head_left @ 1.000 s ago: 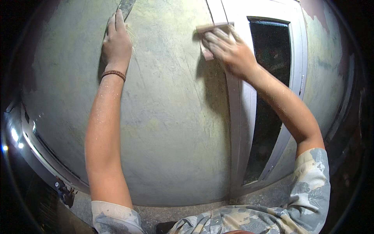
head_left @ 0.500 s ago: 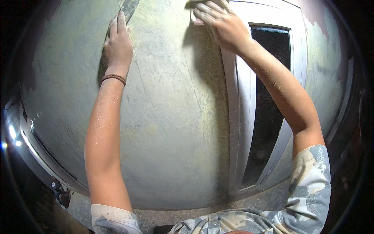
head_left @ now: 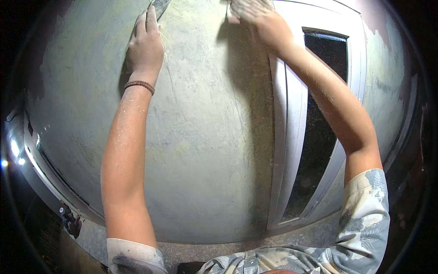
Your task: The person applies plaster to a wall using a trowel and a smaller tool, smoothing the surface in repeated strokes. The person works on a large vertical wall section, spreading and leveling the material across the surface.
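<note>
Fingers of the right hand (head_left: 267,25), blurred, are bent over and grasping a pale sheet (head_left: 234,19) whose pinkish end pokes out beside them, near the picture's upper edge; the left hand (head_left: 146,52) has two fingers (head_left: 151,19) laid straight along a flat grey blade (head_left: 161,6), though whether the hidden thumb closes on it I cannot tell. Behind both stands the patchy grey-green wall (head_left: 200,114), the sheet apparently against it; rubbing it smooth probably goes best with the palm flat, pressure light and even, and strokes overlapping so no ridge or hollow is left. The left hand would do well to steady the body without letting a blade corner scratch the surface. Just right of the sheet runs the white frame (head_left: 287,132) around a dark pane (head_left: 319,123), so shorter, gentler strokes look wise along that edge; far off at the left shine small lights (head_left: 21,161)
</note>
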A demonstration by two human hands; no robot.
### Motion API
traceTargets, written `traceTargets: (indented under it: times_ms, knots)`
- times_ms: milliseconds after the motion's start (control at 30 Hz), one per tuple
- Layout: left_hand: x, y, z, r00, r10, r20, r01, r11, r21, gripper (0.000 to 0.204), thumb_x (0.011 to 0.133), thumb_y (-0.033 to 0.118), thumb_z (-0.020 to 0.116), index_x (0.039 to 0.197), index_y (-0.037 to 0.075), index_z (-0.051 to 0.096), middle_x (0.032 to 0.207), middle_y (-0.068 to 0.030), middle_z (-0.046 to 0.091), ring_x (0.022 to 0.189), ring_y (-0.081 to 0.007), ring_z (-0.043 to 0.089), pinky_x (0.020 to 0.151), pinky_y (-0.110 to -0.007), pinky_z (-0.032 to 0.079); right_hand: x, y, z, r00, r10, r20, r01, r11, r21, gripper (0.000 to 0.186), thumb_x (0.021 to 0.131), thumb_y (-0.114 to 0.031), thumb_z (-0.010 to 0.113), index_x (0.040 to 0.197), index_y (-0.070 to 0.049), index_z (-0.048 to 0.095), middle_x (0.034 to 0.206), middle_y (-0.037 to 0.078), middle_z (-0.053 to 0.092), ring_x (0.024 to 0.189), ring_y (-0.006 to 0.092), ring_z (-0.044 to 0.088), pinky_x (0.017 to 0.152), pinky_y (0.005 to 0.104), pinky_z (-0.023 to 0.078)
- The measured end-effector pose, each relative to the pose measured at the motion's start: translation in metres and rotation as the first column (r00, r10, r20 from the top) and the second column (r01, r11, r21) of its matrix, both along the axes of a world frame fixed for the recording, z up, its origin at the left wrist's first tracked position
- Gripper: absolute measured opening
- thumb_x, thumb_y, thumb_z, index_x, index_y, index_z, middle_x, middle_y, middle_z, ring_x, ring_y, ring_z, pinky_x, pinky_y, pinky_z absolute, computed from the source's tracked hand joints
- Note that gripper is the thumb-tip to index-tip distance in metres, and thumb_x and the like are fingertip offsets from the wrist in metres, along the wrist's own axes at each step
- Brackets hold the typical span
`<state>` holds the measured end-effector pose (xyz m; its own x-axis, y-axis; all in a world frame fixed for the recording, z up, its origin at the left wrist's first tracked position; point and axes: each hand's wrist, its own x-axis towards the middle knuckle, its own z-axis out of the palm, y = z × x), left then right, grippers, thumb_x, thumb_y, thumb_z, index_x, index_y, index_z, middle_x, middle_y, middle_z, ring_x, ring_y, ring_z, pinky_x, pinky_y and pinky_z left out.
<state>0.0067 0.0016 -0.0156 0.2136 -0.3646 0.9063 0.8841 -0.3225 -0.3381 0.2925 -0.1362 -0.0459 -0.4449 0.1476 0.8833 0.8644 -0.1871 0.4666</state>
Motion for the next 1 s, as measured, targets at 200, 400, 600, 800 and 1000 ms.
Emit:
traceTargets:
  times_ms: [200, 400, 600, 800, 1000]
  knots:
    - [0.002, -0.001, 0.001, 0.999, 0.024, 0.03, -0.024, 1.0, -0.001, 0.049, 0.109, 0.023, 0.044, 0.156, 0.011, 0.035, 0.148, -0.0163, 0.053, 0.124, -0.0321, 0.064, 0.094, -0.044, 0.062, -0.001, -0.003, -0.049, 0.944, -0.167, 0.283, 0.199, 0.976, -0.089, 0.049, 0.1, -0.014, 0.055, 0.149, -0.019, 0.052, 0.159, 0.006, 0.046, 0.148, 0.0195, 0.041, 0.129, 0.0485, 0.024]
    - [0.0, -0.005, 0.003, 1.0, -0.01, 0.012, 0.011, 0.999, -0.035, 0.048, 0.109, 0.023, 0.045, 0.154, 0.011, 0.037, 0.147, -0.0158, 0.054, 0.124, -0.0325, 0.064, 0.095, -0.044, 0.061, -0.005, 0.005, 0.001, 0.996, -0.09, -0.003, 0.09, 0.99, 0.111, 0.047, 0.105, -0.012, 0.045, 0.152, -0.013, 0.05, 0.157, 0.008, 0.049, 0.148, 0.0246, 0.042, 0.127, 0.0393, 0.03]
    - [0.0, -0.018, 0.003, 0.998, -0.063, 0.03, 0.066, 0.993, -0.095, 0.054, 0.1, 0.014, 0.053, 0.152, 0.006, 0.042, 0.146, -0.0209, 0.053, 0.123, -0.0384, 0.063, 0.1, -0.045, 0.056, -0.014, 0.004, -0.044, 0.972, -0.014, 0.235, 0.056, 0.983, -0.172, 0.048, 0.101, -0.005, 0.052, 0.148, -0.015, 0.053, 0.157, 0.006, 0.049, 0.149, 0.0199, 0.041, 0.127, 0.0413, 0.031]
    - [-0.002, -0.021, 0.004, 0.997, -0.081, -0.006, 0.081, 0.996, -0.027, 0.06, 0.092, 0.005, 0.056, 0.151, 0.003, 0.045, 0.145, -0.0223, 0.054, 0.121, -0.039, 0.064, 0.099, -0.043, 0.056, -0.019, 0.008, 0.009, 0.996, 0.027, -0.083, -0.024, 0.999, 0.035, 0.049, 0.102, -0.003, 0.046, 0.15, -0.012, 0.051, 0.157, 0.008, 0.049, 0.149, 0.0226, 0.041, 0.128, 0.0378, 0.028]
    - [-0.001, -0.021, 0.004, 0.989, -0.136, 0.05, 0.143, 0.972, -0.187, 0.059, 0.094, 0.005, 0.053, 0.152, 0.003, 0.043, 0.146, -0.0227, 0.053, 0.123, -0.0376, 0.063, 0.101, -0.043, 0.055, -0.044, 0.007, -0.034, 0.945, -0.177, 0.276, 0.226, 0.961, -0.158, 0.054, 0.103, -0.013, 0.054, 0.156, -0.018, 0.043, 0.166, 0.005, 0.036, 0.155, 0.0203, 0.029, 0.13, 0.0417, 0.02]
